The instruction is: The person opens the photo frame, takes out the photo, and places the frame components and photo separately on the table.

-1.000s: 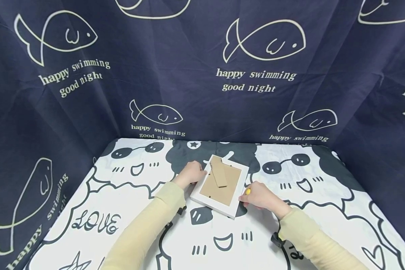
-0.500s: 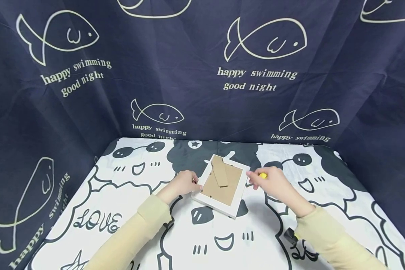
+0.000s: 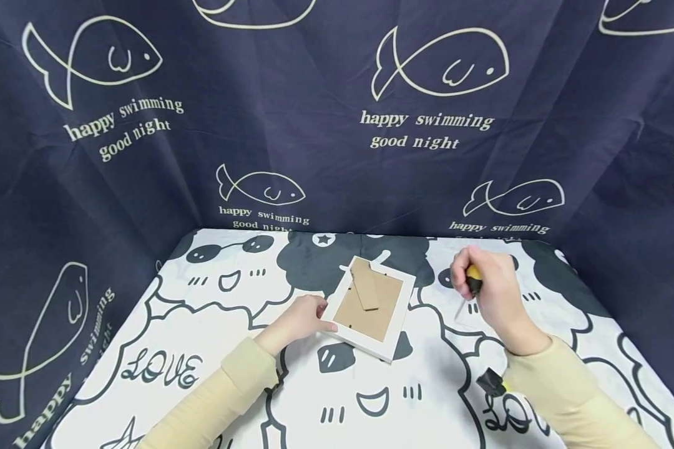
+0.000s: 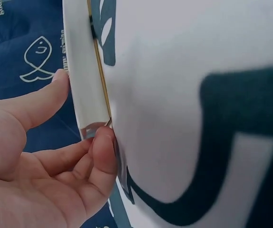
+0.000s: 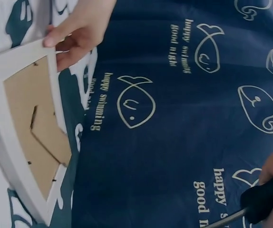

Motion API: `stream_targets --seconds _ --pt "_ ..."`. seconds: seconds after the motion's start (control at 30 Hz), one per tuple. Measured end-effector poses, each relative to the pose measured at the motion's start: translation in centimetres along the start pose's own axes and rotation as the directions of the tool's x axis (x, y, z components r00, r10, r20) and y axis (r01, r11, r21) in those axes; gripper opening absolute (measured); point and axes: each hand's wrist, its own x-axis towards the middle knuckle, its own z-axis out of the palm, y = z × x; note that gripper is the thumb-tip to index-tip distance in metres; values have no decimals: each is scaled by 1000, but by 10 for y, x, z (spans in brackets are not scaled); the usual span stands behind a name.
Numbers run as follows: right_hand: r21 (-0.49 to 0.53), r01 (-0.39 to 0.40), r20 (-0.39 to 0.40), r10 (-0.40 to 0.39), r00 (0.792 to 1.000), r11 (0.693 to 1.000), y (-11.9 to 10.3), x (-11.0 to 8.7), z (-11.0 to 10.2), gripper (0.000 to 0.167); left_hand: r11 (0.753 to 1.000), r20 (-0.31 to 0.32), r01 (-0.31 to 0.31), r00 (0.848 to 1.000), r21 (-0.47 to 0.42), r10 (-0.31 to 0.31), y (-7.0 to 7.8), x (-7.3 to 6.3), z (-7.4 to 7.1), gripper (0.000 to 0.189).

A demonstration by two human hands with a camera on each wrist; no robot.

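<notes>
A white picture frame (image 3: 395, 315) lies back up on the patterned cloth, its brown backing board (image 5: 20, 95) and angled stand flap (image 3: 365, 287) showing. My left hand (image 3: 300, 324) grips the frame's left edge by the near corner; in the right wrist view that hand (image 5: 82, 35) has its thumb on the frame's rim. In the left wrist view the fingers (image 4: 101, 152) bend against the frame's side (image 4: 86, 71). Off to the frame's right, my right hand (image 3: 491, 290) holds a screwdriver (image 3: 473, 279) with a yellow and black handle. Its thin metal shaft (image 5: 227, 219) points downward.
A white cloth (image 3: 219, 337) with black cartoon drawings covers the table. Dark blue curtains (image 3: 337, 125) with fish prints hang behind it and at both sides. Black wrist straps, such as the one at the right sleeve (image 3: 567, 390), sit on the forearms.
My right hand has left the frame's right edge, moving up and to the right with the screwdriver. My left hand has slid along the left edge toward the near corner. The frame stays put.
</notes>
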Motion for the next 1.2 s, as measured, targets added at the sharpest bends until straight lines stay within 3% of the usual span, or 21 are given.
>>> stream_targets --seconds 0.03,0.1,0.33,0.47,0.73,0.93,1.2 --pt "103 48 12 -49 999 994 0 1 0 49 1000 3 13 1000 -8 -13 -1 1 2 38" --pt "276 132 26 -145 989 952 2 3 1 49 1000 5 22 1000 -5 -22 -2 2 4 42" --pt "479 346 -111 -336 935 806 12 4 9 46 999 0 48 999 18 -48 2 3 5 51" --pt "564 374 -159 -348 924 736 20 3 14 41 998 -1 61 998 32 -61 3 4 5 59" --pt "637 436 -282 -334 899 635 40 1 27 35 996 3 77 997 52 -77 4 8 6 62" --pt "631 446 -330 -301 895 635 57 -4 37 33 990 10 116 993 77 -118 8 9 6 68" --pt "662 420 -387 -198 901 621 79 -7 47 28 986 16 148 989 77 -150 14 8 4 74"
